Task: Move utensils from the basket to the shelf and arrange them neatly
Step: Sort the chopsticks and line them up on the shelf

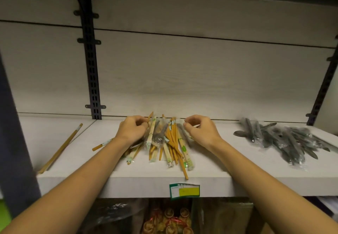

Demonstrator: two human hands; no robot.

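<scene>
On the white shelf [210, 180] a loose heap of chopsticks [170, 142] lies between the two hands, fanned rather than parallel, with tips pointing toward twelve o'clock and the butts splayed toward six; some pairs are bare wood, others sit in thin clear or paper sleeves with green print. The left hand [132, 130] rests at the nine o'clock edge of the heap, fingers curled in on the sticks there, apparently pinching one or two near their upper ends. The right hand [199, 131] sits at the three o'clock edge, its fingertips curled and pinching what looks like a clear wrapper — exactly which piece it holds I cannot tell. These pieces should be very light and stiff, so weight is no concern; the trouble is likely slip and roll. The film sleeves probably slide over one another and crinkle under a pinch, and round bare sticks will roll if nudged — one long stick [183, 166] already pokes past the front lip at six o'clock. Gathering them from both sides at mid-length, then tapping the ends level, seems safer than lifting by a wrapper's end. A stray pair [60, 148] lies apart at nine o'clock, and a pile of bagged dark cutlery [285, 138] sits well apart at three o'clock. A price label [184, 190] marks the shelf front; the basket is not in view.
</scene>
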